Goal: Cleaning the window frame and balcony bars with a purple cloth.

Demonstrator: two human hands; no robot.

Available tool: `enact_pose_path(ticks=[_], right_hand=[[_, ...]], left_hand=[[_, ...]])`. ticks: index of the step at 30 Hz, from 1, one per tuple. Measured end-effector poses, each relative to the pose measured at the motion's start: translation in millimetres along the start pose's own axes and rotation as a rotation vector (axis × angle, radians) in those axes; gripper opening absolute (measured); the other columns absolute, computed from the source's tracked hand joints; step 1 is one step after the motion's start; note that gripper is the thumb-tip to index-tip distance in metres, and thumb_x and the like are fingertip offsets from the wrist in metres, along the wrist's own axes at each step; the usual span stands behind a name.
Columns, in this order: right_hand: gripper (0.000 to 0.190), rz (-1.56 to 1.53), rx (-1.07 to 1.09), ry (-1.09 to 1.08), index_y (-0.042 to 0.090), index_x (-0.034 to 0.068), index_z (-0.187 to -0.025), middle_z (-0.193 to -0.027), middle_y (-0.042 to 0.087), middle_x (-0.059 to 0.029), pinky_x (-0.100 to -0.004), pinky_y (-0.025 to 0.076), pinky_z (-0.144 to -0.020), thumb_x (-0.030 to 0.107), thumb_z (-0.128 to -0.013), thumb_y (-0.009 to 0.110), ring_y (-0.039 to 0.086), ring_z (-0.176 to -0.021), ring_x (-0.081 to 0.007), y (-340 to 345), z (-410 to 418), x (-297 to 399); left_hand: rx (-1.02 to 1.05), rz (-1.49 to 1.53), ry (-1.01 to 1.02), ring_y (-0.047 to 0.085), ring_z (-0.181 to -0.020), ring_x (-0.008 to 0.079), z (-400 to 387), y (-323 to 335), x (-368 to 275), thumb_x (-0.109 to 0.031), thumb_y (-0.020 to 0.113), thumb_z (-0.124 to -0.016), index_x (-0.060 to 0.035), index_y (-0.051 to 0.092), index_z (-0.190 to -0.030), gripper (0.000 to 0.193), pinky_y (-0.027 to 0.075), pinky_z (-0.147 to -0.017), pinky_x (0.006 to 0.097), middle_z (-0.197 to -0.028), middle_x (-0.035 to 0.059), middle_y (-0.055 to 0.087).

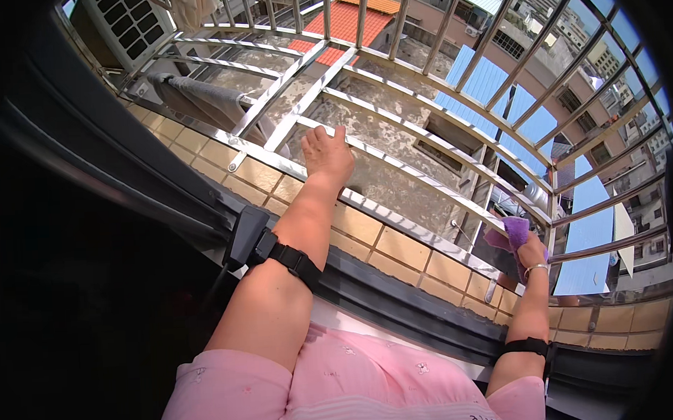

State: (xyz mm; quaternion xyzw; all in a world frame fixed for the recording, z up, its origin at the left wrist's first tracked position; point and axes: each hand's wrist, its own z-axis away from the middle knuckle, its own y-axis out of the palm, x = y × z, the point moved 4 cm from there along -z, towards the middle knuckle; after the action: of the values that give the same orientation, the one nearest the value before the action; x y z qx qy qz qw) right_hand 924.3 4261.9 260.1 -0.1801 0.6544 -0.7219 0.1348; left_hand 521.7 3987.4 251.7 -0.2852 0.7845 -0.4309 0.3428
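My left hand (328,153) is curled over the nearest metal bar (390,158) of the window cage's floor grille, its fingers wrapped on the bar. At the right, my right hand (532,251) grips a purple cloth (516,231), which lies against the right end of the same grille, beside the corner upright. Part of the cloth hangs below that hand. The metal frame rail (422,237) runs along the tiled ledge under both forearms.
A grey towel (196,98) hangs over a bar at the upper left, near an air-conditioner unit (131,27). Upright cage bars (444,28) stand beyond the grille. Yellow tiles (403,246) and a dark window track (408,302) lie nearest me. Roofs show far below through the gaps.
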Motion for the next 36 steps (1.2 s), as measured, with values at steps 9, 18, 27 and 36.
enact_pose_path(ticks=[9, 18, 27, 36], right_hand=[[0.031, -0.258, 0.172, -0.366, 0.059, 0.007, -0.095, -0.091, 0.061, -0.0202, -0.0427, 0.043, -0.079, 0.014, -0.067, 0.048, 0.055, -0.089, -0.0395, 17.6, -3.3, 158.8], [0.019, -1.369, 0.240, -0.615, 0.058, -0.001, -0.095, -0.080, 0.060, -0.0017, -0.0241, 0.042, -0.063, 0.003, -0.083, 0.044, 0.051, -0.070, -0.0079, 6.7, -32.4, 364.8], [0.040, -0.143, 0.426, -1.311, 0.069, 0.029, -0.093, -0.097, 0.056, -0.0029, -0.0328, 0.042, -0.085, 0.004, -0.065, 0.054, 0.050, -0.101, -0.0223, 24.3, 7.6, 531.3], [0.027, -0.634, -0.424, -0.702, 0.064, 0.007, -0.096, -0.093, 0.061, -0.0163, -0.0419, 0.043, -0.082, 0.015, -0.076, 0.046, 0.055, -0.093, -0.0329, -56.0, -105.5, 460.4]], left_hand=[[0.182, -0.157, 0.270, 0.037, -0.103, 0.0264, -5.3, -2.6, 7.4, -0.027, 0.067, -0.065, -0.0142, 0.053, -0.106, 0.045, 0.030, -0.088, 0.0406, -0.105, 0.0089, 0.041], [0.192, 0.206, 0.191, 0.033, -0.120, 0.0322, 11.5, -13.3, 5.7, -0.022, 0.060, -0.076, -0.0082, 0.049, -0.116, 0.044, 0.034, -0.096, 0.0392, -0.122, 0.0158, 0.040], [0.763, 0.140, 0.068, 0.037, -0.118, 0.0282, -0.6, -6.2, 7.6, -0.028, 0.059, -0.075, -0.0058, 0.050, -0.116, 0.047, 0.042, -0.087, 0.0389, -0.126, 0.0204, 0.039], [0.144, 0.264, 0.194, 0.033, -0.117, 0.0350, 11.1, -11.7, 11.2, -0.018, 0.066, -0.071, -0.0063, 0.050, -0.111, 0.044, 0.037, -0.094, 0.0424, -0.121, 0.0167, 0.038]])
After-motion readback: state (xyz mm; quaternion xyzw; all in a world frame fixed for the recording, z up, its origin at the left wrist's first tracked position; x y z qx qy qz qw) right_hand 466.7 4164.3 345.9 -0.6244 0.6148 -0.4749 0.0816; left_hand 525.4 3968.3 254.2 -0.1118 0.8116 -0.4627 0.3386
